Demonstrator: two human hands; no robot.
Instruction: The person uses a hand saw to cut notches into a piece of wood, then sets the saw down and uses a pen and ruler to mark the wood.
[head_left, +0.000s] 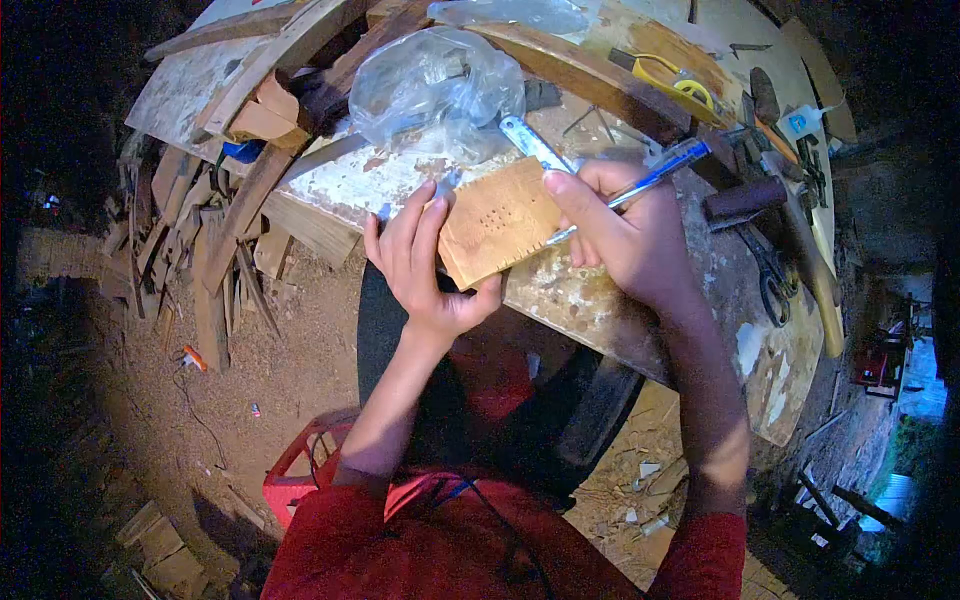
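A small light-brown wooden block [495, 220] with rows of dark dots on its face and short marks along its lower edge is at the bench's front edge. My left hand [425, 260] grips it by its left end, fingers above and thumb at the lower edge. In my right hand [625, 225] is a blue and clear pen [660, 172], its tip at the block's lower right edge. A metal ruler [535, 143] lies just past the block, partly hidden by my right hand.
On the worn bench [590, 310] are a clear plastic bag [435, 90], curved wooden pieces [590, 70], a yellow tape measure [690, 92], scissors [768, 280], a hammer [745, 203] and a white bottle [800, 122]. Wood scraps [210, 280] lean at the left. A red plastic seat [290, 480] stands below.
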